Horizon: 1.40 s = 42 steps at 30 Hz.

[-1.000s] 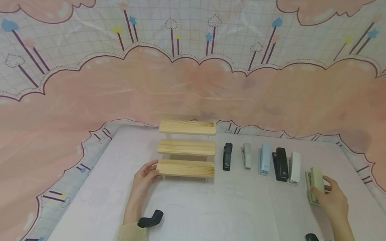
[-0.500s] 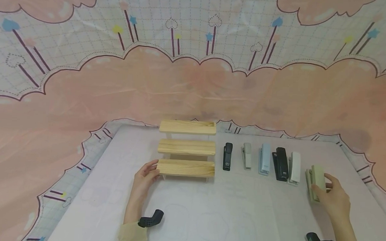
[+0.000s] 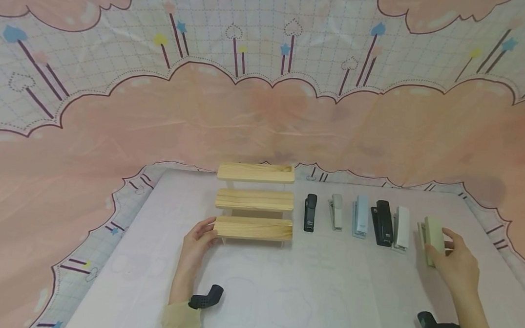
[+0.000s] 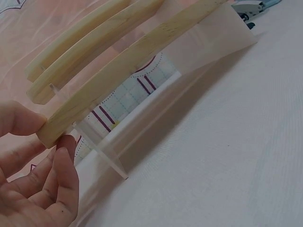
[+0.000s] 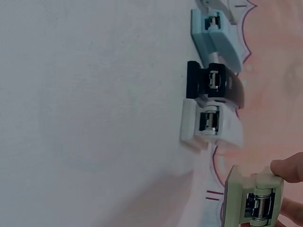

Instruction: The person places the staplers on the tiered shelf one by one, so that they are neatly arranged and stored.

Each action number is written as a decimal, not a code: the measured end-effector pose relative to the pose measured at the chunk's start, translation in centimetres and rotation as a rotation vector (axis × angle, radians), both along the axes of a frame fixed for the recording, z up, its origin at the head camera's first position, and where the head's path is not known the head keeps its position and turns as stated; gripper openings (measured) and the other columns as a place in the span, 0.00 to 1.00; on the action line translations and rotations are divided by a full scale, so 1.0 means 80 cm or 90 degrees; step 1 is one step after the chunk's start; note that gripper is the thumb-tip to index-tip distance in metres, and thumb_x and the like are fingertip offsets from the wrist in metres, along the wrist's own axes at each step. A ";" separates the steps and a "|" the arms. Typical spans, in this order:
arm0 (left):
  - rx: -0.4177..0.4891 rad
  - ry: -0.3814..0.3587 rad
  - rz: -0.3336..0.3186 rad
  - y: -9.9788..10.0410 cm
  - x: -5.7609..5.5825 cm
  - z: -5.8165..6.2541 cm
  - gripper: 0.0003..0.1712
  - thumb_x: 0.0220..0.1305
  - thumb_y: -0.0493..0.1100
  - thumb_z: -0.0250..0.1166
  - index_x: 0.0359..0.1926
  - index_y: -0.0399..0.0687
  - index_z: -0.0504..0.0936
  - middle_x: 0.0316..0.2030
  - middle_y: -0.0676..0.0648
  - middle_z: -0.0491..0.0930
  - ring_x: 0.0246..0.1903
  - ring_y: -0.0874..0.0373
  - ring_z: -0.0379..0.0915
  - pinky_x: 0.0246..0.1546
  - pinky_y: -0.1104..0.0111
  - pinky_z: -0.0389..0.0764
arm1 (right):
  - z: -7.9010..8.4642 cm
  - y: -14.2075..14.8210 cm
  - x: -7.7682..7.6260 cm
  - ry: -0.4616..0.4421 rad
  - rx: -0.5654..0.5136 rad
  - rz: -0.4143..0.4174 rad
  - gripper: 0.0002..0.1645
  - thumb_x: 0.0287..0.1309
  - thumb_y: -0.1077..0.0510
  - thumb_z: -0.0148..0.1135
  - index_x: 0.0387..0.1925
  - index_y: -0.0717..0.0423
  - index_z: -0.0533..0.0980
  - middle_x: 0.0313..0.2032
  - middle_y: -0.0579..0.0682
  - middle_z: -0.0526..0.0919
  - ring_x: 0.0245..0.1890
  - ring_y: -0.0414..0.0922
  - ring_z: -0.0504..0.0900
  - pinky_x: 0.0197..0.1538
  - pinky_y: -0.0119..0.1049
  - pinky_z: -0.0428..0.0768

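Observation:
My left hand (image 3: 196, 242) pinches the left end of the lowest board of a three-tier wooden shelf (image 3: 253, 228). In the left wrist view, thumb and fingers grip that board (image 4: 102, 85) above a clear plastic leg. My right hand (image 3: 458, 260) holds a light green stapler (image 3: 433, 238) at the right side, thumb on one side and fingers on the other. The right wrist view shows the end of this green stapler (image 5: 253, 201) with its metal part, the fingers around its upper body.
Left of the green stapler stand a white stapler (image 3: 401, 229), a large black one (image 3: 382, 223), a light blue one (image 3: 360, 216), a grey one (image 3: 336, 212) and a small black one (image 3: 310, 213), in a row on the white tabletop (image 3: 309, 293). A patterned cloth (image 3: 264, 120) hangs behind.
My right hand has lifted the green stapler and moved it slightly away from me, toward the back of the table. The left hand stays on the shelf.

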<state>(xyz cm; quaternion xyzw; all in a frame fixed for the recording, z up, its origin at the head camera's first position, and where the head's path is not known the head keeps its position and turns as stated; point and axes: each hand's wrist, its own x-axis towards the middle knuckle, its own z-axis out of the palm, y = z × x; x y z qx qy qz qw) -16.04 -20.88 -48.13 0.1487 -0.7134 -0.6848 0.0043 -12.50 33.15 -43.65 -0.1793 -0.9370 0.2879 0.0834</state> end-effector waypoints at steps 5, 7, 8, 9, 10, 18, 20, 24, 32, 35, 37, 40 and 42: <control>0.009 0.004 0.005 0.001 0.002 0.000 0.25 0.64 0.33 0.57 0.63 0.44 0.72 0.52 0.44 0.76 0.39 0.70 0.77 0.41 0.77 0.78 | 0.010 -0.006 -0.001 0.010 0.009 0.006 0.40 0.63 0.52 0.56 0.69 0.67 0.55 0.53 0.77 0.72 0.45 0.68 0.76 0.28 0.33 0.66; 0.010 0.003 0.006 0.001 0.002 0.001 0.25 0.64 0.33 0.58 0.62 0.44 0.72 0.51 0.45 0.76 0.39 0.69 0.77 0.41 0.77 0.79 | 0.014 -0.010 -0.002 0.014 0.014 0.008 0.40 0.63 0.52 0.56 0.69 0.66 0.55 0.53 0.77 0.72 0.45 0.67 0.76 0.29 0.35 0.66; 0.011 0.005 0.006 0.001 0.002 0.001 0.25 0.64 0.33 0.58 0.63 0.43 0.72 0.51 0.45 0.76 0.39 0.69 0.77 0.41 0.76 0.79 | 0.017 -0.013 -0.003 0.020 0.016 0.010 0.40 0.62 0.52 0.57 0.69 0.66 0.56 0.53 0.76 0.72 0.45 0.67 0.76 0.29 0.35 0.66; 0.011 0.005 0.006 0.001 0.002 0.001 0.25 0.64 0.33 0.57 0.63 0.43 0.72 0.51 0.44 0.76 0.39 0.69 0.77 0.41 0.76 0.79 | 0.019 -0.015 -0.004 0.024 0.018 0.013 0.40 0.62 0.52 0.57 0.69 0.67 0.56 0.53 0.76 0.73 0.44 0.67 0.76 0.29 0.35 0.66; 0.011 0.002 0.008 0.001 0.002 0.001 0.25 0.64 0.33 0.57 0.62 0.44 0.72 0.51 0.45 0.76 0.39 0.69 0.77 0.41 0.76 0.79 | 0.021 -0.017 -0.005 0.028 0.018 0.016 0.40 0.62 0.52 0.57 0.69 0.67 0.56 0.52 0.76 0.73 0.44 0.67 0.76 0.28 0.34 0.67; -0.002 -0.013 0.007 0.001 -0.001 0.002 0.25 0.65 0.33 0.56 0.63 0.45 0.71 0.54 0.42 0.75 0.39 0.70 0.76 0.42 0.77 0.78 | 0.035 -0.038 -0.014 0.059 0.012 0.035 0.39 0.61 0.52 0.59 0.68 0.65 0.58 0.51 0.75 0.74 0.43 0.64 0.76 0.26 0.31 0.69; 0.003 -0.009 0.009 0.002 -0.001 0.003 0.25 0.64 0.33 0.56 0.63 0.44 0.71 0.54 0.42 0.75 0.39 0.70 0.77 0.41 0.77 0.78 | 0.038 -0.043 -0.016 0.067 0.004 0.044 0.39 0.61 0.52 0.59 0.68 0.65 0.58 0.51 0.75 0.74 0.43 0.64 0.75 0.25 0.30 0.70; 0.012 -0.004 0.011 0.003 -0.001 0.003 0.25 0.64 0.32 0.56 0.63 0.42 0.71 0.53 0.42 0.76 0.38 0.70 0.77 0.41 0.78 0.78 | 0.043 -0.053 -0.021 0.083 -0.005 0.060 0.39 0.61 0.53 0.60 0.68 0.64 0.59 0.50 0.74 0.75 0.44 0.63 0.76 0.23 0.28 0.71; 0.040 0.014 0.017 0.003 0.000 0.003 0.25 0.64 0.30 0.56 0.63 0.38 0.70 0.45 0.50 0.78 0.36 0.70 0.77 0.38 0.78 0.79 | 0.055 -0.081 -0.031 0.115 -0.008 0.092 0.37 0.60 0.54 0.60 0.67 0.63 0.62 0.50 0.73 0.76 0.44 0.64 0.77 0.27 0.35 0.74; 0.047 0.013 0.019 0.003 0.000 0.003 0.25 0.63 0.30 0.56 0.63 0.37 0.70 0.43 0.52 0.78 0.36 0.70 0.77 0.38 0.78 0.79 | 0.060 -0.092 -0.034 0.116 -0.012 0.105 0.37 0.60 0.53 0.60 0.67 0.63 0.62 0.50 0.73 0.76 0.44 0.63 0.76 0.29 0.38 0.75; 0.047 0.008 0.020 0.003 0.000 0.003 0.25 0.63 0.30 0.56 0.63 0.39 0.71 0.43 0.52 0.78 0.36 0.70 0.77 0.38 0.78 0.79 | 0.064 -0.099 -0.036 0.118 -0.016 0.112 0.37 0.59 0.54 0.61 0.67 0.62 0.62 0.50 0.73 0.76 0.44 0.63 0.77 0.30 0.39 0.75; 0.046 0.003 0.018 0.003 -0.001 0.004 0.25 0.64 0.30 0.56 0.63 0.40 0.71 0.44 0.53 0.78 0.36 0.70 0.77 0.39 0.78 0.79 | 0.069 -0.111 -0.038 0.120 -0.028 0.122 0.37 0.59 0.54 0.61 0.67 0.61 0.62 0.50 0.72 0.76 0.45 0.63 0.77 0.30 0.41 0.77; 0.044 0.001 0.017 0.003 -0.001 0.004 0.25 0.64 0.31 0.56 0.63 0.40 0.71 0.44 0.53 0.78 0.36 0.70 0.77 0.39 0.78 0.79 | 0.072 -0.118 -0.040 0.120 -0.035 0.131 0.37 0.59 0.54 0.62 0.67 0.61 0.62 0.51 0.72 0.76 0.46 0.63 0.77 0.31 0.43 0.79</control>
